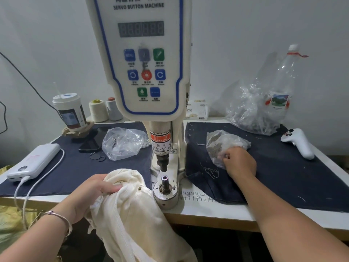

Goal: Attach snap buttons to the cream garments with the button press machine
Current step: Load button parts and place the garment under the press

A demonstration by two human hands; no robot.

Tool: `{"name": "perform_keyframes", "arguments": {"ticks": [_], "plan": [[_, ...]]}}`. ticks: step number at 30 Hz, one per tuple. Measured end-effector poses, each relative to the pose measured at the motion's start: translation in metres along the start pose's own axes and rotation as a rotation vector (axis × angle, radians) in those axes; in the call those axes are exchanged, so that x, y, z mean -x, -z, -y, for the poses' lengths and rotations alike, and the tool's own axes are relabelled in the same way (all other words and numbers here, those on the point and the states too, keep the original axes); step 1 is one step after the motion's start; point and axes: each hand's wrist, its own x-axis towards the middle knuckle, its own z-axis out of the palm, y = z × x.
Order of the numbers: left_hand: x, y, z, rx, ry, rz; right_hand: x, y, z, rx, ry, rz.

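Observation:
The white servo button machine [149, 59] stands at the table's middle, its black punch [162, 163] above the round lower die [164, 188]. A cream garment [130, 208] hangs off the table's front edge just left of the die, with a small snap visible on it near the die. My left hand [94, 191] grips the bunched cream fabric at its top. My right hand [238, 163] reaches into a small clear bag of snap parts [222, 142] right of the machine, fingers curled inside the plastic; what they hold is hidden.
A second clear bag [122, 142] lies left of the machine by a dark phone [90, 142], a power bank [34, 159] with cable and a cup [69, 112]. Thread cones [98, 110] stand behind. At right are a large plastic bag [253, 110], a bottle [283, 78] and a white controller [299, 142].

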Motion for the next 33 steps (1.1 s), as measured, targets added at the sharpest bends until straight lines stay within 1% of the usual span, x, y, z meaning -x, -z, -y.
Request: {"name": "perform_keyframes", "arguments": {"ticks": [4,13,16,20,22,24,26,27,29,31,33], "plan": [[0.001,-0.001,-0.002,0.008,-0.009,0.012,0.001,-0.001,-0.001,-0.043,0.008,-0.053],[0.007,-0.004,-0.009,0.021,0.022,-0.004,0.008,0.004,-0.001,-0.167,-0.038,-0.075],[0.009,-0.006,-0.011,0.015,0.025,-0.011,0.010,0.007,-0.001,-0.225,-0.026,-0.093],[0.010,-0.006,-0.012,-0.016,0.031,-0.035,0.019,0.010,-0.008,-0.251,0.039,-0.190],[0.010,-0.006,-0.012,-0.029,0.037,-0.043,0.027,0.012,-0.008,-0.274,0.093,-0.264],[0.010,-0.006,-0.012,-0.030,0.047,-0.049,0.040,0.016,-0.005,-0.319,0.124,-0.363],[0.010,-0.006,-0.012,-0.031,0.052,-0.048,0.057,0.022,0.004,-0.417,0.105,-0.405],[0.011,-0.007,-0.012,-0.032,0.053,-0.049,0.067,0.025,0.010,-0.499,0.087,-0.386],[0.012,-0.007,-0.012,-0.032,0.043,-0.049,0.090,0.028,0.024,-0.730,0.036,-0.262],[0.012,-0.008,-0.011,-0.038,0.025,-0.044,0.110,0.033,0.042,-0.985,-0.083,-0.054],[0.012,-0.008,-0.011,-0.038,0.018,-0.042,0.127,0.036,0.060,-1.150,-0.179,0.181]]}}
